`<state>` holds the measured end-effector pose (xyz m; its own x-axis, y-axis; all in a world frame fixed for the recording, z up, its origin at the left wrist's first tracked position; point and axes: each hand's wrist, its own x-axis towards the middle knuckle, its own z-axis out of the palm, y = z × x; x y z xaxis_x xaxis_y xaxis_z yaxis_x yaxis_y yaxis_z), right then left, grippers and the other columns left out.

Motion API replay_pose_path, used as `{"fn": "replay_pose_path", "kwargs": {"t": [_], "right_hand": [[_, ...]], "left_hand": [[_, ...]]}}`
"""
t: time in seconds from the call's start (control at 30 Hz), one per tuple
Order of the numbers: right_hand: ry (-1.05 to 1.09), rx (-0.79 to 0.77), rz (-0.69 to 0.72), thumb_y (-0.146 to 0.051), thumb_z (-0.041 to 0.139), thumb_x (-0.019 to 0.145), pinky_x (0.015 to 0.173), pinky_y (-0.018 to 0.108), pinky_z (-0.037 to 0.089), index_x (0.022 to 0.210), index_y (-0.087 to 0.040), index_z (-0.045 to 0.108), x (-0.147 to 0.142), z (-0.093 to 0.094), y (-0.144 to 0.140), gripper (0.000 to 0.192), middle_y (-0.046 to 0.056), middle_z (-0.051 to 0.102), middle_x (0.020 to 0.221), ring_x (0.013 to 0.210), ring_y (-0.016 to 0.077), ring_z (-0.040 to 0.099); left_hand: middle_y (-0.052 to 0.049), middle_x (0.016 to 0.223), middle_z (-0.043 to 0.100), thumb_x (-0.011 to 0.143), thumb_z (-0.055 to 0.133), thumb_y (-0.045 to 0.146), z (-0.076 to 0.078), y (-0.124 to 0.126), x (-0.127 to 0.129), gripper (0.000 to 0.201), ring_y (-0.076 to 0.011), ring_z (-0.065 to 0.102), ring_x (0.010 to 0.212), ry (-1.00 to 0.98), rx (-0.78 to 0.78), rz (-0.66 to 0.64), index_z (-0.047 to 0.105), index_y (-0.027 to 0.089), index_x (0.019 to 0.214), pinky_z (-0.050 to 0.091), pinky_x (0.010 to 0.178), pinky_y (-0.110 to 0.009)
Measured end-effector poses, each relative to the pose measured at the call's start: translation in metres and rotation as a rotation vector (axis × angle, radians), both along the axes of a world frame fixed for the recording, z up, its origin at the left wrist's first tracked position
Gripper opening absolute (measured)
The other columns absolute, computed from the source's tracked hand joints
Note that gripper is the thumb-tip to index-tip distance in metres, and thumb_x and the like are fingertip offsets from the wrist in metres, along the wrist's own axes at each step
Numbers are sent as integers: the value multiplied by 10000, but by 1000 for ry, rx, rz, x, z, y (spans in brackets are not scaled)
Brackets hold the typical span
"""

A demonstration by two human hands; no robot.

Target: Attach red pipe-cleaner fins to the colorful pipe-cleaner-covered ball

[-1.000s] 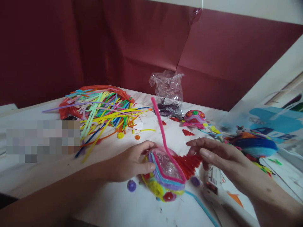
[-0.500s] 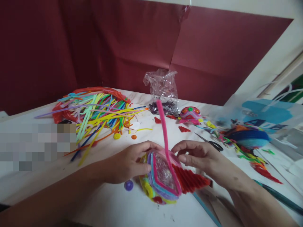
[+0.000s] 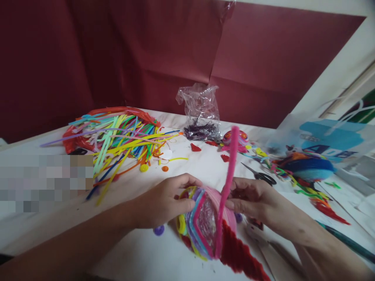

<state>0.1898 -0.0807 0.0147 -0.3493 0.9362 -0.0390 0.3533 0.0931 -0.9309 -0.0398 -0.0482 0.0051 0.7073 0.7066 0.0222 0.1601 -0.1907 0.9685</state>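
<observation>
Head camera, single view: looks forward and down, close over the tabletop [image 3: 205,168], facing a red wall [image 3: 146,58].

- The wrapped craft piece [image 3: 202,222] sat on the table [image 3: 140,253], between the left hand [image 3: 164,201] and the right hand [image 3: 252,199].
- A pipe cleaner [image 3: 227,179] rose from it, beside the right hand.
- The pipe cleaner pile [image 3: 117,136] lay behind, to the left.
- The plastic bag [image 3: 199,109] stood farthest back.
- Scissors [image 3: 260,175] lay right of centre, behind the right hand.
</observation>
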Motion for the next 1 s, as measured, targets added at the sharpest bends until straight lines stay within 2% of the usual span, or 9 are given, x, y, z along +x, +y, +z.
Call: {"fn": "replay_pose_path", "kwargs": {"t": [0.17, 0.27, 0.5, 0.63, 0.7, 0.77, 0.87, 1.0], "right_hand": [[-34, 4, -30, -502, 652, 748, 474, 228, 345, 760, -161, 613, 4, 0, -5, 344, 3, 544, 643, 537, 115, 443], [-36, 20, -41, -500, 646, 757, 488, 232, 357, 777, -154, 645, 6, 0, -4, 346, 27, 581, 683, 565, 125, 468], [18, 14, -50, -467, 636, 784, 642, 270, 463, 871, -164, 660, 10, -2, 1, 317, 48, 658, 808, 731, 178, 582], [16, 8, -62, -485, 600, 812, 752, 331, 487, 952, -163, 660, 16, -4, -1, 356, 82, 674, 939, 871, 234, 612], [-11, 36, -123, -491, 583, 824, 723, 335, 500, 963, -174, 659, 25, -3, -3, 355, 81, 677, 930, 826, 230, 625], [-50, 92, -218, -506, 578, 821, 728, 340, 505, 953, -186, 653, 40, -3, -4, 354, 78, 675, 939, 820, 231, 628], [-155, 183, -389, -553, 602, 776, 837, 373, 478, 961, -199, 648, 71, -4, -8, 403, 92, 653, 1049, 981, 279, 589], [-352, 225, -566, -624, 595, 714, 797, 439, 499, 974, -183, 656, 102, -10, -21, 516, 138, 653, 1060, 987, 351, 585]], "left_hand": [[-83, 1233, 570, 800, 573, 242, -2, -5, 2, 447, -247, 552, 1106, 66, 13, 44, 470, 206, 1233, 428, 941, -385], [-77, 1231, 574, 789, 591, 246, -3, -5, 3, 496, -253, 574, 1070, 68, -11, 17, 453, 214, 1265, 468, 875, -361], [-29, 1109, 639, 706, 700, 242, -1, -6, 5, 523, -215, 599, 982, -17, -154, -64, 508, 246, 1193, 484, 786, -283], [-23, 1085, 639, 674, 720, 198, -5, -4, 9, 609, -172, 602, 905, -84, -286, -134, 477, 255, 1229, 478, 719, -240], [-22, 1110, 627, 657, 731, 202, -8, -3, 10, 647, -177, 594, 932, -101, -349, -157, 460, 259, 1241, 478, 730, -242], [-31, 1122, 615, 630, 748, 214, -12, -1, 10, 692, -196, 585, 968, -92, -373, -127, 436, 238, 1246, 478, 762, -261], [-69, 1161, 587, 591, 769, 249, -19, 2, 8, 779, -239, 565, 1020, -101, -372, -39, 382, 199, 1265, 468, 826, -319], [-85, 1128, 606, 584, 768, 331, -24, 10, 5, 769, -273, 572, 1012, -179, -346, 44, 400, 193, 1246, 467, 828, -359]]}}
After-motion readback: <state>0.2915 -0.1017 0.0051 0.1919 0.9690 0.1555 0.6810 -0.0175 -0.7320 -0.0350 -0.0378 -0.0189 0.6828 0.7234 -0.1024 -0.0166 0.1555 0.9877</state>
